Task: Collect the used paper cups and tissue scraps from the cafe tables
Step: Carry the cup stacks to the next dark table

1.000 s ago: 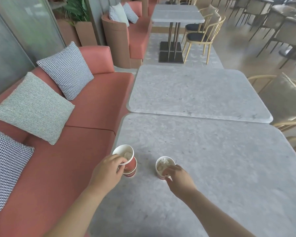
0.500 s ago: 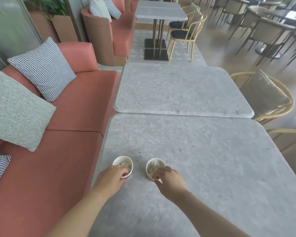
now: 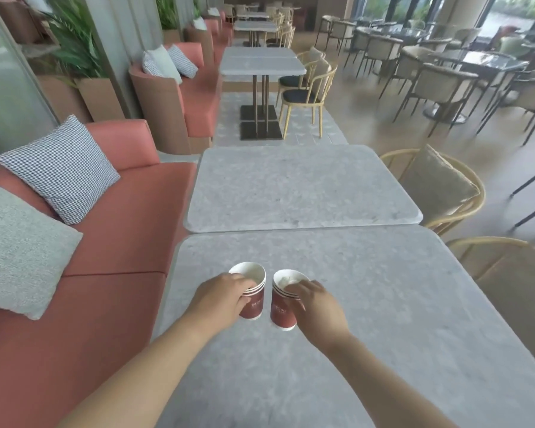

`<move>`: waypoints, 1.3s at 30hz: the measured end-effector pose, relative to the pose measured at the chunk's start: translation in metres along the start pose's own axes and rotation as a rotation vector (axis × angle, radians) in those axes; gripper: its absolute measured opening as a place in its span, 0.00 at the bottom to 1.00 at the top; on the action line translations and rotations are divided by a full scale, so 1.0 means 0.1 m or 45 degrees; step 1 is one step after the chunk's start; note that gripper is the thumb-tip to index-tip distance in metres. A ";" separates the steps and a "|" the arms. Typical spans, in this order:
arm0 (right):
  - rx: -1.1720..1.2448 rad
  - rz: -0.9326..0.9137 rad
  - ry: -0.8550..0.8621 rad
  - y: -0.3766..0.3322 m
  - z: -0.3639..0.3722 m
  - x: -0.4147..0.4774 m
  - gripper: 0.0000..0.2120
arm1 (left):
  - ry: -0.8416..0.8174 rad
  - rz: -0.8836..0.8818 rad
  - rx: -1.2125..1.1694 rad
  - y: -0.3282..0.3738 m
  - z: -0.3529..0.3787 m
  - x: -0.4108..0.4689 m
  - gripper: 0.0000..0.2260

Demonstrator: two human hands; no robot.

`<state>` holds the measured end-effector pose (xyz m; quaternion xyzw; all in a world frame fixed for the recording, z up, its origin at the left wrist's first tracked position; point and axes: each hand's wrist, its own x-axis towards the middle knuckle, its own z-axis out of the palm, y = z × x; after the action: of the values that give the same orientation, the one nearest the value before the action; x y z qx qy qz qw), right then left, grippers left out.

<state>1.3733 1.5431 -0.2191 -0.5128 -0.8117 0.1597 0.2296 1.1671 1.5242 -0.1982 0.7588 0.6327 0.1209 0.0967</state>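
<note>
Two red paper cups with white rims are side by side above the near grey table [image 3: 383, 304]. My left hand [image 3: 220, 296] grips the left cup [image 3: 254, 304] around its rim and side. My right hand [image 3: 317, 304] grips the right cup [image 3: 281, 313] from the right, fingers over its rim. Both cups look like small stacks, with several rim lines showing. White tissue sits inside the right cup. Both cups appear lifted and slightly tilted.
A second grey table [image 3: 300, 186] butts against the far edge. A red bench sofa [image 3: 121, 217] with cushions [image 3: 59, 168] runs along the left. Wicker chairs [image 3: 439, 186] stand on the right. More tables and chairs fill the room beyond.
Both hands have raised the cups, whose red sides now show. The view has tilted up, showing much more of the room ahead.
</note>
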 end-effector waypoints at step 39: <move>-0.393 0.880 0.991 2.12 -3.60 -5.45 0.08 | -0.063 1.319 -0.505 6.66 1.21 -1.01 0.13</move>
<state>1.9282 1.1472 -0.1336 -0.7989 -0.4648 -0.0968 0.3693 1.8109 1.3056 -0.1201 0.9406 0.1393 0.2517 0.1804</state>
